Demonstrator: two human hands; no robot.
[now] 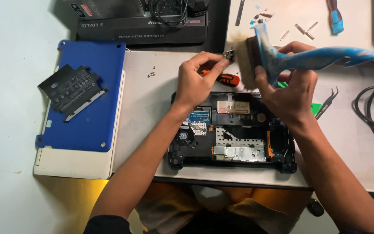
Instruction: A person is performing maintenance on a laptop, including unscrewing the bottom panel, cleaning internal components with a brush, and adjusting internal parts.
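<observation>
A pale work table (152,104) fills most of the view, its near edge running just under an opened black laptop base (232,134). The base lies flat with its long axis left to right, fan at its left end and metal plates along its front; open table lies to its left and behind it, while its front edge sits near the table's edge. Well to the left, a blue cover panel (85,95) rests on a white slab, carrying a black drive with bracket (72,91) set at a tilt. A dark keyboard box (141,26) stands at the back.

Above the base, the right hand (293,84) grips a blue-handled paintbrush (308,58); the fingers are wrapped closed round the handle, which points right and lies roughly level, its bristles at the left. The left hand (195,82) pinches a small metal part (229,54) between thumb and fingertips, held just beside the bristles. An orange-handled screwdriver (226,79) lies beneath the hands. Black tweezers (327,102) and a black cable (371,108) lie to the right.
</observation>
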